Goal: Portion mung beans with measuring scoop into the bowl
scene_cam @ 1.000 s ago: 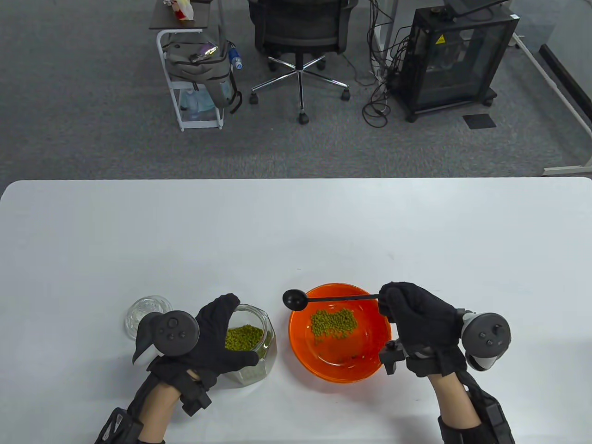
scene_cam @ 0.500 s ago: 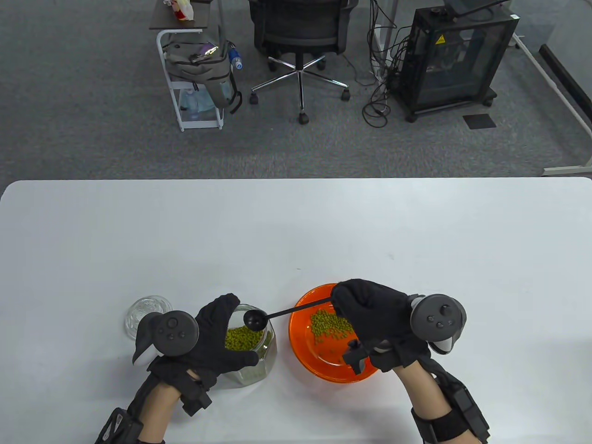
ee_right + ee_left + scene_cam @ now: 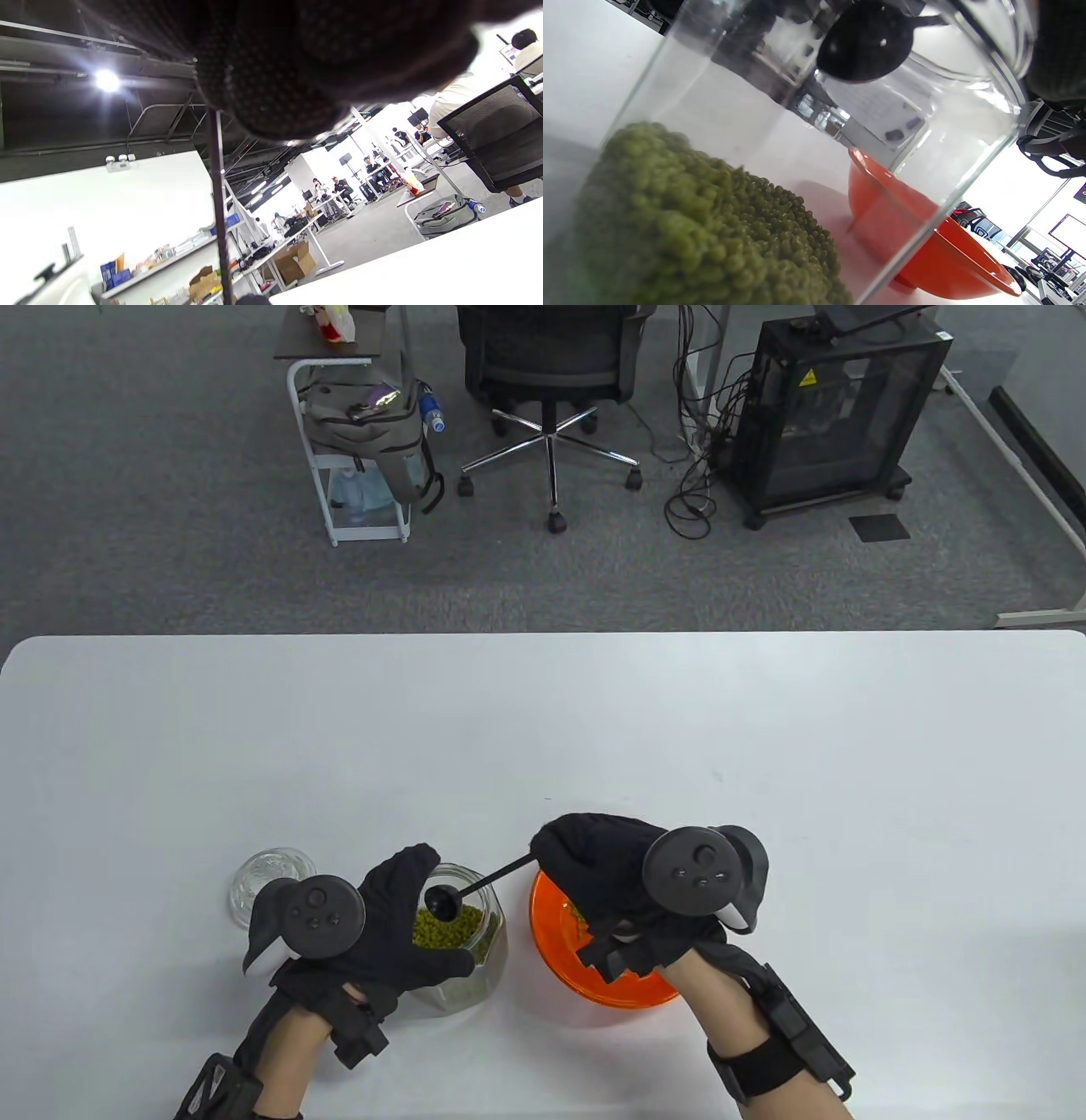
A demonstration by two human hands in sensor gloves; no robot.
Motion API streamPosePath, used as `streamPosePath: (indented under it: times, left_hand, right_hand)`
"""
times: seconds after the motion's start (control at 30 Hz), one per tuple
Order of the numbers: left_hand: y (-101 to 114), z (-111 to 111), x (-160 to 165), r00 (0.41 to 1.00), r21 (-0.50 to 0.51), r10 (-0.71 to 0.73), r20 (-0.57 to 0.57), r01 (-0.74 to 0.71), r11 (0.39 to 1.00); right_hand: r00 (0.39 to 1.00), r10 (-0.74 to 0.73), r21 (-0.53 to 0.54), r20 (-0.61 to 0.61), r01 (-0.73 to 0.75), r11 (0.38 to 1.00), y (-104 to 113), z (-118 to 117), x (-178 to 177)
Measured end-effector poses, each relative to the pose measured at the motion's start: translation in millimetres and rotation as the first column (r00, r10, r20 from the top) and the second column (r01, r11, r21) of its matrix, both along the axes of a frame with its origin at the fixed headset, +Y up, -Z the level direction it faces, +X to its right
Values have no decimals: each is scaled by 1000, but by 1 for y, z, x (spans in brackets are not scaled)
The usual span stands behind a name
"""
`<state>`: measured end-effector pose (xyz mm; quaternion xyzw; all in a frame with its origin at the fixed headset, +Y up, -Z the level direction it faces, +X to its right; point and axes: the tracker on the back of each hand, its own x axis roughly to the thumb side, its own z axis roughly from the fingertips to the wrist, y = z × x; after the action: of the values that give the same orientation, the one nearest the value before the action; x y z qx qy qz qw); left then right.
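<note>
Glass jar stands on the white tabletop near the front edge, its mouth open and a heap of green mung beans in the bottom; through its wall in the left wrist view the beans fill the lower part only. The left hand is wrapped round the jar's left side, fingers curled over the far rim and thumb along the near wall, holding it upright. The right hand hangs above the left part of the orange bowl, which sits just right of the jar, and pinches the far end of the black scoop. Its thin handle slopes down and left from the fingers, and the round cup lies in the jar's mouth above the beans; in the left wrist view the cup shows dark against the glass near the top, seemingly clear of the heap, though the angle makes that hard to judge. A few beans show in the bowl beside the right hand, the rest of its floor hidden. A clear glass lid lies on the tabletop just left of the left hand's tracker.
</note>
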<state>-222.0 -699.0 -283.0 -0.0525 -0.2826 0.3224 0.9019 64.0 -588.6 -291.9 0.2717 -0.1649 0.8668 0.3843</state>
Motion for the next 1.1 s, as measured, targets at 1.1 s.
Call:
streamPosePath:
  times: [1.1]
  left_hand:
    - [0,0,0,1000,1,-3,0,3,1000]
  right_hand:
    - [987,-24,-341,-159,-32,939,-58,-28,-47]
